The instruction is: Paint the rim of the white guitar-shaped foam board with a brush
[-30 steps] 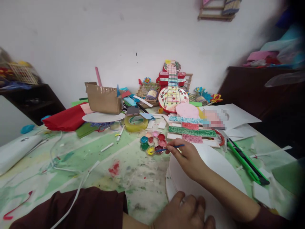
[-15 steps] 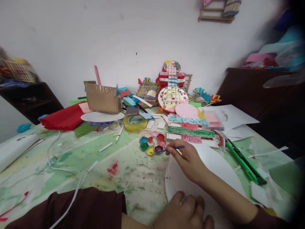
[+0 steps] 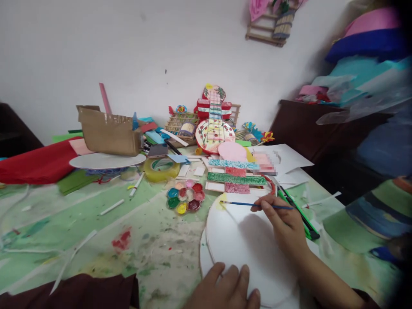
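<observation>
A round white foam disc (image 3: pixel 240 240) lies on the paint-stained table in front of me. My right hand (image 3: pixel 283 221) pinches a thin blue paintbrush (image 3: pixel 244 204), whose tip touches the disc's far left edge where a small yellow mark shows. My left hand (image 3: pixel 225 289) rests with curled fingers on the disc's near edge, pressing it down. A flower-shaped paint palette (image 3: pixel 186 198) with several colours sits just left of the disc.
A green utility knife (image 3: pixel 298 214) lies right of my right hand. Painted strips (image 3: pixel 236 178), a roll of tape (image 3: pixel 161 168), a cardboard box (image 3: pixel 109 131), red paper (image 3: pixel 35 163) and decorated crafts (image 3: pixel 215 128) crowd the back of the table. A dark cabinet (image 3: pixel 309 128) stands at right.
My right hand moved the brush from the palette to the disc's far edge, leaving a yellow mark. The view shifted to the right.
</observation>
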Demonstrator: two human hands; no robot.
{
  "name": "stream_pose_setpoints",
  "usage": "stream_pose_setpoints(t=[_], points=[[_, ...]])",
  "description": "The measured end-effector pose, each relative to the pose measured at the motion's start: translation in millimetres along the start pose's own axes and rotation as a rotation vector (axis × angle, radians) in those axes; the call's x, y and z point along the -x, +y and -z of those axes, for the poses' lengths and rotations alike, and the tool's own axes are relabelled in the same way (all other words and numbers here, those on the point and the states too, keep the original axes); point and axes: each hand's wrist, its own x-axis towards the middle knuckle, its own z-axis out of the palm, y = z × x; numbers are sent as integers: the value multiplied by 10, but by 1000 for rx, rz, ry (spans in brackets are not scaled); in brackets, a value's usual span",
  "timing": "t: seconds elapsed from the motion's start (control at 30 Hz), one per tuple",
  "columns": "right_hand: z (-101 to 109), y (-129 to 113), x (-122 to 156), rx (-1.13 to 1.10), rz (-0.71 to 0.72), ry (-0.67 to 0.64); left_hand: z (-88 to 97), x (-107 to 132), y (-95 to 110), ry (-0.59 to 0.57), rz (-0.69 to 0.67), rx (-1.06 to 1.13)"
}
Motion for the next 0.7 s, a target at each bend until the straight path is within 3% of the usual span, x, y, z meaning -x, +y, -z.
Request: stream_pose_setpoints(t=[0.1,0.2,0.4,0.7], points=[[-46,36,25,4,-28,25,13,-45,-15,32,30,14],[-81,23,-9,-28,-44,-31,12,-47,-23,50,31,6],[-34,24,-63,-5,-38,-23,-2,19,-18,-55,-39,-32],[-9,0,-79,-34,-39,-88,16,-16,-18,-1,-6,-2]])
